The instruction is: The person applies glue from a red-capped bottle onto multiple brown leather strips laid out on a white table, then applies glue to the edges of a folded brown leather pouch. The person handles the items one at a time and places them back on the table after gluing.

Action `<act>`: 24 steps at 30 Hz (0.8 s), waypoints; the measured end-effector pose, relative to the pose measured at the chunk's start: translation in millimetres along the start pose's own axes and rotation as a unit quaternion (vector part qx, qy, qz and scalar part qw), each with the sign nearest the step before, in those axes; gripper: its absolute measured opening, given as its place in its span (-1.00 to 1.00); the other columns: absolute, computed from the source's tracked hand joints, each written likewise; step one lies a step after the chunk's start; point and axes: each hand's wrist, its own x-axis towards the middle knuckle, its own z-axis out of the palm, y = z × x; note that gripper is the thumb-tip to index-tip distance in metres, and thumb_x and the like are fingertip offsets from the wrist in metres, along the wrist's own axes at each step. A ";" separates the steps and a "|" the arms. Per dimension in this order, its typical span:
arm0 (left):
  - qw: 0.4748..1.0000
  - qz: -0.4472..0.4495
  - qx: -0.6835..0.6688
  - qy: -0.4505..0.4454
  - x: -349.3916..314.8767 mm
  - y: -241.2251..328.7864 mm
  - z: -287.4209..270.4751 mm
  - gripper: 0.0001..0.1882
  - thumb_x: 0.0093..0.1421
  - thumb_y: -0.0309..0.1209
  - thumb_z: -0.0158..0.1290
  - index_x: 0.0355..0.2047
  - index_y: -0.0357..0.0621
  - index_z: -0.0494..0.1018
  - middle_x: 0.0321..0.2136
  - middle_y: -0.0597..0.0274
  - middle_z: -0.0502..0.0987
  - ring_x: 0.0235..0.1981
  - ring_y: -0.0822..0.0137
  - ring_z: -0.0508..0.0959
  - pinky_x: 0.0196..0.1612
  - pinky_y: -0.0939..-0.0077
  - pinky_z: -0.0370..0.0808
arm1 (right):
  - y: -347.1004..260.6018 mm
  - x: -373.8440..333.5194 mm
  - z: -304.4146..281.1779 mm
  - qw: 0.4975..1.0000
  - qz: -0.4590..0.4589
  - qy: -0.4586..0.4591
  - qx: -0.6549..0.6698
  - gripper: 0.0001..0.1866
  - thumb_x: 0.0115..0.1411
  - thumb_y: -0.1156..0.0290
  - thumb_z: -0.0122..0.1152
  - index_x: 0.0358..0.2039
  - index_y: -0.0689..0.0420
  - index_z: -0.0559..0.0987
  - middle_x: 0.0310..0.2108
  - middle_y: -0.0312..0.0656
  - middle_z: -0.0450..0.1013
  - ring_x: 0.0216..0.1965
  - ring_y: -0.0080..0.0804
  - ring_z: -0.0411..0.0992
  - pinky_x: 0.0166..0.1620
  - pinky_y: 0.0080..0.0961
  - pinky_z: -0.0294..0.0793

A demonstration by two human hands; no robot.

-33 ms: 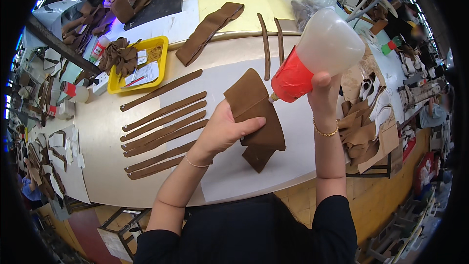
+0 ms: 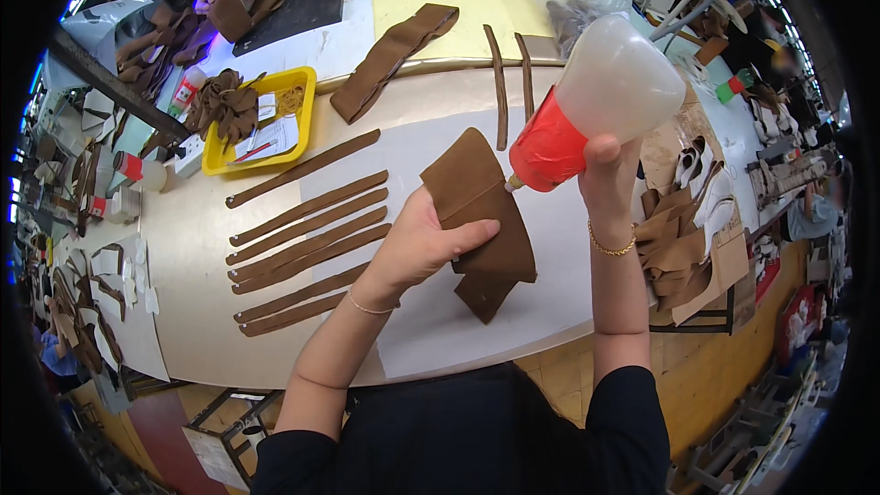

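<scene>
Worktable (image 2: pixel 188 275), hands (image 2: pixel 420 243) holding bottle (image 2: pixel 621 81), brown piece (image 2: pixel 497 243)

We see a yellow plastic tray (image 2: pixel 308 110) holding crumpled brown pieces (image 2: pixel 227 108), thin tan looped bands (image 2: pixel 291 99) and a white paper slip (image 2: pixel 278 137) with a slim red pen (image 2: pixel 257 151) on it. Beyond it we find a flat black mat (image 2: pixel 307 14), and farther right a clear, crinkled plastic bag (image 2: pixel 587 9). At our left is a translucent white bottle (image 2: pixel 154 177) with a red band.
</scene>
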 end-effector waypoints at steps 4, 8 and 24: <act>1.000 0.010 0.007 -0.006 0.2 -0.9 -0.5 -0.57 0.07 -0.52 0.16 -0.04 -0.27 0.32 -0.20 0.23 0.49 -0.18 0.44 0.49 -0.11 0.53 0.46 | -1.4 1.0 2.8 1.000 -0.008 -0.005 -0.004 -0.19 -0.11 -0.27 0.32 -0.20 0.29 0.46 -0.31 -0.25 0.46 -0.29 -0.53 0.42 -0.23 -0.57 0.43; 1.000 0.015 0.014 -0.014 4.9 -0.5 -2.5 -0.57 0.07 -0.52 0.17 -0.05 -0.27 0.32 -0.20 0.25 0.48 -0.18 0.45 0.48 -0.11 0.54 0.46 | 2.7 2.4 3.5 1.000 -0.008 -0.005 0.007 -0.18 -0.12 -0.27 0.33 -0.19 0.30 0.45 -0.31 -0.25 0.46 -0.28 -0.51 0.43 -0.22 -0.56 0.43; 0.994 0.016 -0.095 0.054 13.1 -1.9 -4.6 -0.62 0.10 -0.51 0.17 -0.07 -0.29 0.37 -0.23 0.24 0.53 -0.21 0.43 0.52 -0.12 0.55 0.47 | 13.8 -12.9 -19.6 0.997 0.050 0.035 0.056 -0.14 -0.01 -0.27 0.22 0.00 0.27 0.34 -0.23 -0.18 0.45 -0.22 -0.42 0.45 -0.11 -0.47 0.45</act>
